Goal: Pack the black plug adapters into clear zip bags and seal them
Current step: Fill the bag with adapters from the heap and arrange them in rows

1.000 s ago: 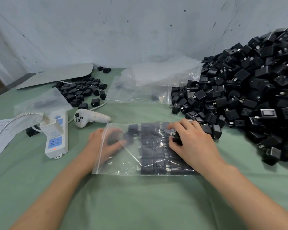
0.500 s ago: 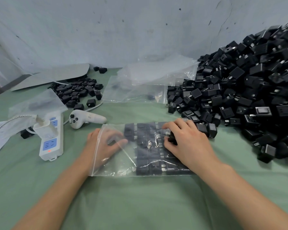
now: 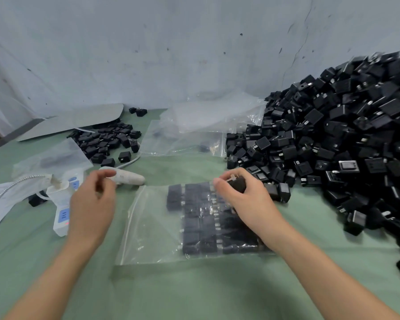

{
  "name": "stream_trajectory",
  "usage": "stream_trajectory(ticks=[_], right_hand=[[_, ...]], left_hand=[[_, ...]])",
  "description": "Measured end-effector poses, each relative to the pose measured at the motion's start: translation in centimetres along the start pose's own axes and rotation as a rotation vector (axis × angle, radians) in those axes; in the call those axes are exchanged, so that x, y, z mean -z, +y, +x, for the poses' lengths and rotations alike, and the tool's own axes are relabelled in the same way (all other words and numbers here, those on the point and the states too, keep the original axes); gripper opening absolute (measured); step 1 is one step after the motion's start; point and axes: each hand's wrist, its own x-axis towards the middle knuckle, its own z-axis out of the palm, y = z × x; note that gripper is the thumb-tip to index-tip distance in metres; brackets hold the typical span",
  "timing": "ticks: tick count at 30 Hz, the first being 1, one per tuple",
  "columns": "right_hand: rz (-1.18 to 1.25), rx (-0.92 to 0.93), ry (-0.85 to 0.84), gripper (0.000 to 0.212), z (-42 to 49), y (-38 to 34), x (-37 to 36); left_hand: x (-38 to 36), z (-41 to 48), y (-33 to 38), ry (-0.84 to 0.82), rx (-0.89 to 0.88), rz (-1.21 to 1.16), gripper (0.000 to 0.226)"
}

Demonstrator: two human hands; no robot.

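A clear zip bag lies flat on the green cloth in front of me, its mouth to the left. Rows of black plug adapters fill its right half. My right hand is over the bag's far right corner and grips one black adapter with its metal prongs pointing left. My left hand hovers to the left of the bag, outside it, fingers loosely curled and holding nothing. A big heap of loose black adapters rises on the right.
A white power strip and a white handheld controller lie to the left. A smaller pile of adapters sits behind them. Empty clear bags lie at the back by the grey wall.
My left hand has come out of the bag's mouth and lifted to the left. My right hand has raised an adapter a little above the bag.
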Motion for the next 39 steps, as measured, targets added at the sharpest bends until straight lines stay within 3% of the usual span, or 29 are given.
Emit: stream_trajectory(ticks=[2,5,10,14,20,23,26,30,33,39], right_hand=[[0.338,-0.200,-0.053,0.034,-0.2,-1.1,-0.4],[0.574,-0.321,-0.089,0.043,-0.5,-1.8,-1.1],[0.590,-0.364,-0.143,0.053,-1.5,-1.7,-2.5],[0.694,-0.374,-0.194,0.060,-2.0,-1.4,-2.9],[0.368,-0.154,-0.147,0.049,-1.5,-1.1,-2.7],[0.186,-0.042,-0.051,0.023,-1.0,-0.7,-1.6],[-0.097,0.091,0.010,0.037,-0.4,0.1,-0.2],[-0.436,0.288,0.017,0.045,-0.2,0.8,0.4],[-0.695,0.447,0.039,0.058,-0.3,1.3,0.5],[-0.963,0.473,0.028,0.061,-0.4,2.2,0.3]], left_hand=[[-0.3,-1.1,3.0,-0.123,-0.114,-0.095,0.020],[-1.5,-4.3,7.4,-0.333,-0.281,-0.113,0.012],[-4.5,-8.1,10.3,-0.455,-0.284,-0.027,0.040],[-5.8,-8.5,10.4,-0.504,-0.174,-0.104,0.036],[-5.6,-6.9,10.1,-0.497,-0.047,-0.242,0.021],[-3.0,-4.4,7.8,-0.379,-0.016,-0.191,0.024],[0.4,-2.6,3.6,-0.254,0.016,-0.071,0.028],[3.3,-2.9,-2.0,-0.257,0.071,0.169,0.036],[3.8,-3.8,-3.4,-0.319,-0.058,0.295,0.043],[3.7,-4.7,-4.3,-0.474,-0.313,0.303,0.038]])
